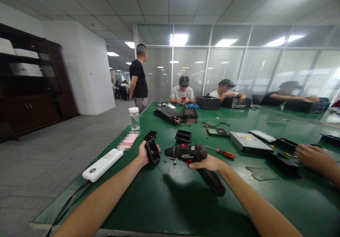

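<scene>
At the far left, a dark brown wooden cabinet (28, 115) is seen against a white wall. Along the left edge of the glossy green desk (159, 208), a white oblong plastic device (103, 164) with a black cord is laid, and farther back a clear cylindrical jar with a white lid (135, 120) is stood upright. A small black rectangular box with an open face (152, 152) is held tilted above the desk, clamped in the fingers of the left hand (143, 153); behind it a similar shallow black box (151, 134) is seen. Small brass-coloured screws (174, 162) are scattered to its right, in front of a black two-compartment tray (183, 136). A black cordless drill with red buttons (190, 152) is gripped in the right hand (208, 163), well apart from the left, its bit pointed at the box; whether the two touch cannot be told. Farther right, an orange-and-black screwdriver (225, 154) is laid down, with a green circuit board in a dark frame (217, 132) behind it. Next, a flat silver metal drive (248, 142) is placed behind a thin transparent sheet (261, 173). At the right edge, a co-worker's hand (312, 159) is seen near a long black plastic tray (284, 165).
</scene>
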`<state>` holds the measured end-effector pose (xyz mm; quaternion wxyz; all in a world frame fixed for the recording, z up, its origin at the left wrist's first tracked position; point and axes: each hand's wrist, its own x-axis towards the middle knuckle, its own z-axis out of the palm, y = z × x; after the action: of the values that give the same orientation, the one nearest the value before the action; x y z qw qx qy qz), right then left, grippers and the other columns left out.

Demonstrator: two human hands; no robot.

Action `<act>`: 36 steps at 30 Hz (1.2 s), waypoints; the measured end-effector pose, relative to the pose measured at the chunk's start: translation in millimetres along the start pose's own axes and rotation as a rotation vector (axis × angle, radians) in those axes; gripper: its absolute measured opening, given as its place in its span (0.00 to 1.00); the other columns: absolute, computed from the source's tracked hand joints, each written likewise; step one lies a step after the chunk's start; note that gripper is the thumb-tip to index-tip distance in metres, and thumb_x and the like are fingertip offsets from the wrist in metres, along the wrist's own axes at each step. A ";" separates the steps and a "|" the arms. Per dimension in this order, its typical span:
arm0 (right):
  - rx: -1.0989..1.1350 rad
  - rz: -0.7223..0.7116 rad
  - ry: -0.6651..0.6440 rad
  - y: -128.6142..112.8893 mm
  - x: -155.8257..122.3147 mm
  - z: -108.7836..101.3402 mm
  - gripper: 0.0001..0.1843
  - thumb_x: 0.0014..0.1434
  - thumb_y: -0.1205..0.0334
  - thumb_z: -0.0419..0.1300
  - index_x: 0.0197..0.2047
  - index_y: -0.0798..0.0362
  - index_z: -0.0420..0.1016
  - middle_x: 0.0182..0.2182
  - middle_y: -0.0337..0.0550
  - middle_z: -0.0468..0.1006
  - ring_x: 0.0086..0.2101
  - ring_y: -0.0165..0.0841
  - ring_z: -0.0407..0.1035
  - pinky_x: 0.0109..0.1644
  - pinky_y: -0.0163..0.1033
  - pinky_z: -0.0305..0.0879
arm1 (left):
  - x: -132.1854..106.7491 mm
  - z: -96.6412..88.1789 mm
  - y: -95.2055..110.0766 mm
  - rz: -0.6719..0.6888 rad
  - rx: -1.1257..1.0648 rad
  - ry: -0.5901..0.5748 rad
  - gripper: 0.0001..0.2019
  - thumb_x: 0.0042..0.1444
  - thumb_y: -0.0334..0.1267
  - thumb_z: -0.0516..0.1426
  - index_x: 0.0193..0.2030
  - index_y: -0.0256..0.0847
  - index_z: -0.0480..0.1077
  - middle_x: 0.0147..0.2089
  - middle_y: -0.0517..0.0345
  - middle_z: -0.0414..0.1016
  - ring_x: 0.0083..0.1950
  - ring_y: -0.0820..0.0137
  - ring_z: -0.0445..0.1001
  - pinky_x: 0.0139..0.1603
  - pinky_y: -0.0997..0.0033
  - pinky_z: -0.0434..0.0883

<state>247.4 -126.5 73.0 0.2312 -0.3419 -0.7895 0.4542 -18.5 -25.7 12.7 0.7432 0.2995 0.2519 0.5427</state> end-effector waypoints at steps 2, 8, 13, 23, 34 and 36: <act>0.007 -0.019 -0.014 -1.3 0.0 -0.3 0.15 0.46 0.57 0.56 0.34 0.60 0.65 0.28 0.41 0.66 0.30 0.27 0.60 0.37 0.33 0.58 | 1.0 -1.1 -0.4 0.005 0.006 -0.019 0.21 0.46 0.47 0.42 0.28 0.30 0.66 0.26 0.45 0.69 0.27 0.63 0.69 0.31 0.60 0.65; -0.008 -0.034 -0.012 -1.1 0.0 -0.6 0.14 0.47 0.59 0.55 0.35 0.61 0.65 0.28 0.41 0.66 0.30 0.27 0.60 0.37 0.33 0.58 | 0.9 -1.6 0.1 -0.004 0.010 -0.033 0.21 0.45 0.47 0.42 0.27 0.29 0.66 0.25 0.45 0.69 0.28 0.62 0.69 0.31 0.60 0.65; -0.019 -0.025 -0.009 -3.6 -1.0 0.0 0.14 0.46 0.60 0.55 0.35 0.60 0.65 0.28 0.41 0.66 0.31 0.28 0.60 0.37 0.33 0.58 | -1.7 0.8 1.2 -0.018 0.011 -0.010 0.21 0.45 0.47 0.42 0.27 0.29 0.66 0.26 0.44 0.69 0.28 0.62 0.69 0.31 0.61 0.65; -0.009 -0.023 -0.014 -6.7 -2.2 0.0 0.12 0.46 0.62 0.55 0.34 0.60 0.65 0.29 0.41 0.66 0.31 0.28 0.60 0.38 0.33 0.58 | 0.0 -0.9 -0.2 -0.003 0.011 -0.026 0.21 0.45 0.47 0.43 0.28 0.29 0.66 0.26 0.44 0.69 0.28 0.62 0.69 0.33 0.60 0.64; -0.002 -0.027 -0.037 -7.8 -2.2 -0.7 0.13 0.47 0.58 0.54 0.32 0.60 0.65 0.27 0.41 0.66 0.30 0.28 0.60 0.38 0.34 0.58 | -5.1 6.7 0.8 -0.010 -0.014 0.023 0.20 0.47 0.46 0.42 0.28 0.30 0.66 0.24 0.46 0.69 0.27 0.63 0.69 0.31 0.61 0.65; 0.004 -0.026 -0.028 -11.3 -3.4 -0.4 0.12 0.47 0.59 0.54 0.33 0.59 0.65 0.27 0.42 0.66 0.30 0.28 0.61 0.37 0.34 0.58 | -5.9 7.5 1.2 -0.012 -0.014 0.019 0.20 0.47 0.46 0.42 0.28 0.30 0.66 0.25 0.46 0.69 0.27 0.63 0.69 0.31 0.61 0.65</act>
<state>246.2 -132.9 82.9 0.2269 -0.3248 -0.7961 0.4575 -15.7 -32.4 19.1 0.7462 0.2874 0.2570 0.5428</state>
